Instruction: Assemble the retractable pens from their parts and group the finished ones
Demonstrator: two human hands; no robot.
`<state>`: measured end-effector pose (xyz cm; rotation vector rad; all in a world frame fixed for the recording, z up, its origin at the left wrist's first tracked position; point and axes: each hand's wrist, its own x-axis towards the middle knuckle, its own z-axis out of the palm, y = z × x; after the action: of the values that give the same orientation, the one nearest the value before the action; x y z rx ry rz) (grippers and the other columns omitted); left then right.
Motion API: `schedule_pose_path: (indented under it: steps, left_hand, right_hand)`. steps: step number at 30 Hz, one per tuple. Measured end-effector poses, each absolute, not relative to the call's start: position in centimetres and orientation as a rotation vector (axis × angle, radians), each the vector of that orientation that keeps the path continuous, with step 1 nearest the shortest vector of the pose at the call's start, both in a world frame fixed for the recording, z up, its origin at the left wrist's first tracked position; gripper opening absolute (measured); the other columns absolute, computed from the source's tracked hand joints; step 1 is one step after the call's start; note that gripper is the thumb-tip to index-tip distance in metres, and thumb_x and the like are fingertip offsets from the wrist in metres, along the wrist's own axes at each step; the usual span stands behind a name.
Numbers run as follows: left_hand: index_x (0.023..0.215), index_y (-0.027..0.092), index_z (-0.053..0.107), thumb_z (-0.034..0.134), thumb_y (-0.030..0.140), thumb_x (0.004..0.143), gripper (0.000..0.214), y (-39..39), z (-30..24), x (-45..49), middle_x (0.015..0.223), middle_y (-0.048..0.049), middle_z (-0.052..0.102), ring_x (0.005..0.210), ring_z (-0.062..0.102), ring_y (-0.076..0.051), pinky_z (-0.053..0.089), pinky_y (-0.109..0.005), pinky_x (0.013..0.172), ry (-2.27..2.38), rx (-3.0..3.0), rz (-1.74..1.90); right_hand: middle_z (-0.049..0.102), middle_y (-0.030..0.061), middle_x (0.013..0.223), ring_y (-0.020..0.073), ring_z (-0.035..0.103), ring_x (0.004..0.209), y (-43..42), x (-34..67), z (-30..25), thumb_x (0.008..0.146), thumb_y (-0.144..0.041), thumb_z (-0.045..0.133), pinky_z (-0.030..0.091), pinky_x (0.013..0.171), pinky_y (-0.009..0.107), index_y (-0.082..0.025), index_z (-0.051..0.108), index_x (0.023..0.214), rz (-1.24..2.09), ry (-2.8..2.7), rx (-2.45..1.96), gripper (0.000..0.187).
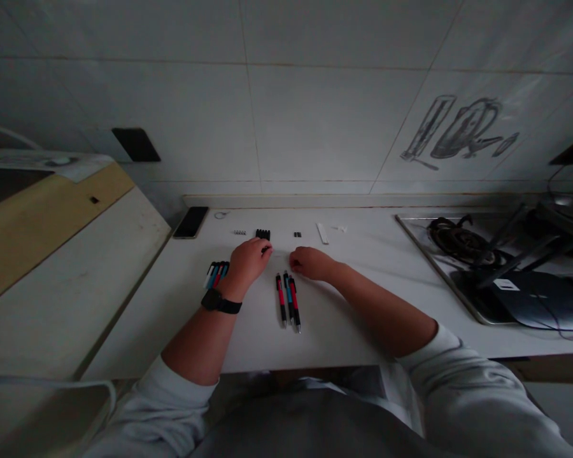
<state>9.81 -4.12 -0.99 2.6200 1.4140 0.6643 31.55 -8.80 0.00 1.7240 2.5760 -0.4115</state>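
My left hand (249, 261), with a black watch (219, 301) on its wrist, is closed in a pinch. A small dark piece (266, 250) shows at its fingertips, too small to name surely. Facing it across a short gap, my right hand (311, 262) is curled shut; its fingertips and anything in them are hidden. Three pens lie below the hands: a red pen (281, 300), a blue pen (288, 294) and another red pen (295, 308). Several coloured pen barrels (216, 273) lie left of my left hand. Just beyond its fingers sits a row of black parts (263, 234).
Small springs (239, 232), tiny black pieces (297, 235), a white strip (321, 233) and white bits (340, 228) line the back of the white counter (363, 235). A phone (191, 222) lies back left. A gas stove (463, 238) stands right, a white cabinet (100, 254) left.
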Motion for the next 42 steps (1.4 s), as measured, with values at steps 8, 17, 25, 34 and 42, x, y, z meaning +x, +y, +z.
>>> schedule_pose_path:
  steps: [8, 17, 25, 34, 42]
  left_hand:
    - [0.104, 0.023, 0.074, 0.062, 0.030, 0.099, 0.015, -4.1, -1.0, 9.8, 0.106, -0.0061, 0.074, 0.099, 0.067, -0.022, 0.049, -0.032, 0.084, 1.388, 2.626, 0.635]
    - [0.105, 0.023, 0.074, 0.063, 0.031, 0.099, 0.015, -4.1, -1.3, 9.7, 0.107, -0.0057, 0.074, 0.100, 0.067, -0.022, 0.049, -0.032, 0.086, 1.385, 2.611, 0.633]
    - [0.104, 0.022, 0.074, 0.062, 0.031, 0.099, 0.016, -4.1, -1.1, 9.8, 0.105, -0.0066, 0.074, 0.100, 0.067, -0.022, 0.049, -0.033, 0.085, 1.402, 2.584, 0.592]
    - [0.105, 0.022, 0.075, 0.062, 0.030, 0.099, 0.016, -4.1, -0.8, 9.7, 0.107, -0.0069, 0.074, 0.102, 0.067, -0.022, 0.049, -0.033, 0.089, 1.405, 2.577, 0.585]
    - [0.104, 0.023, 0.075, 0.063, 0.030, 0.099, 0.016, -4.1, -0.7, 9.6, 0.107, -0.0067, 0.074, 0.101, 0.067, -0.022, 0.049, -0.033, 0.088, 1.420, 2.572, 0.595]
  right_hand:
    - [0.075, 0.0105, 0.115, 0.0192, 0.068, 0.100, -4.3, 35.7, 0.4, 0.100, -0.020, 0.054, 0.046, 0.086, 0.025, -0.019, 0.067, 0.124, -0.345, 2.424, 2.229, 0.028]
    - [0.075, 0.0163, 0.118, 0.0261, 0.069, 0.106, 1.2, 36.5, -0.4, 0.092, -0.019, 0.057, 0.051, 0.091, 0.031, -0.014, 0.076, 0.112, -0.272, 2.173, 2.309, 0.028]
    - [0.074, 0.0181, 0.119, 0.0280, 0.067, 0.113, 2.9, 36.1, -0.8, 0.090, -0.020, 0.061, 0.049, 0.096, 0.033, -0.014, 0.079, 0.110, -0.272, 2.146, 2.237, 0.028]
    - [0.076, 0.0142, 0.115, 0.0255, 0.069, 0.108, 2.4, 36.0, -0.6, 0.089, -0.019, 0.059, 0.050, 0.091, 0.030, -0.016, 0.079, 0.110, -0.272, 2.177, 2.289, 0.029]
    - [0.076, 0.0119, 0.113, 0.0229, 0.069, 0.102, -0.2, 35.5, -1.2, 0.089, -0.020, 0.061, 0.049, 0.084, 0.028, -0.017, 0.073, 0.112, -0.288, 2.206, 2.363, 0.026]
